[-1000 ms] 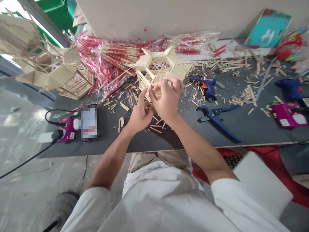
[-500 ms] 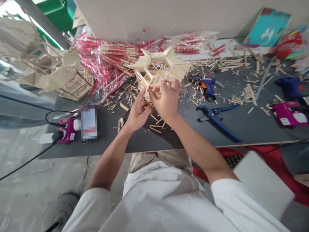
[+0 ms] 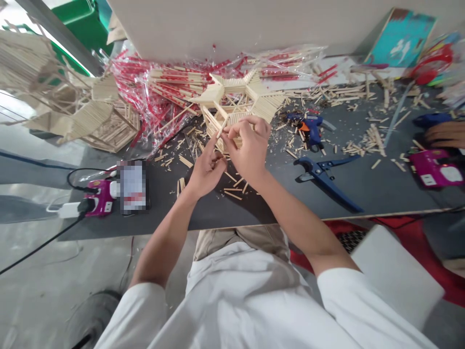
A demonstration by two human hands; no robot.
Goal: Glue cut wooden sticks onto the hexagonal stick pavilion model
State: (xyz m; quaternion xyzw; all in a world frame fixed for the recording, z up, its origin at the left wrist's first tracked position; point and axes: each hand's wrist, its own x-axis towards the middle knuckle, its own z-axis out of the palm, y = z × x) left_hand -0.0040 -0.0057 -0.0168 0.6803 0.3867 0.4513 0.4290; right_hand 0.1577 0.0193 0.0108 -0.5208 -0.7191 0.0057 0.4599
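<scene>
A star-shaped structure of pale wooden sticks point(image 3: 269, 104) stands on the dark table, partly hidden by my hands. Both hands meet at its near left corner. The fingertips of my right hand point(image 3: 250, 145) pinch a thin wooden stick point(image 3: 221, 128) there. My left hand point(image 3: 209, 169) touches the same corner with its raised fingertips, its other fingers curled; whether it grips the stick too is hard to make out. Short cut sticks point(image 3: 232, 194) lie just below the hands.
Right of the structure are a blue glue gun point(image 3: 313, 127) and a blue cutter point(image 3: 327, 182). A phone point(image 3: 133, 186) and purple power strip point(image 3: 100, 198) lie left. Red-and-clear wrapped sticks point(image 3: 152, 92) are behind. Another person's hand point(image 3: 446, 134) is at the far right.
Another person's hand has come into view at the right edge, over the second blue glue gun. My hands hold nearly the same pose at the structure; the view has shifted slightly.
</scene>
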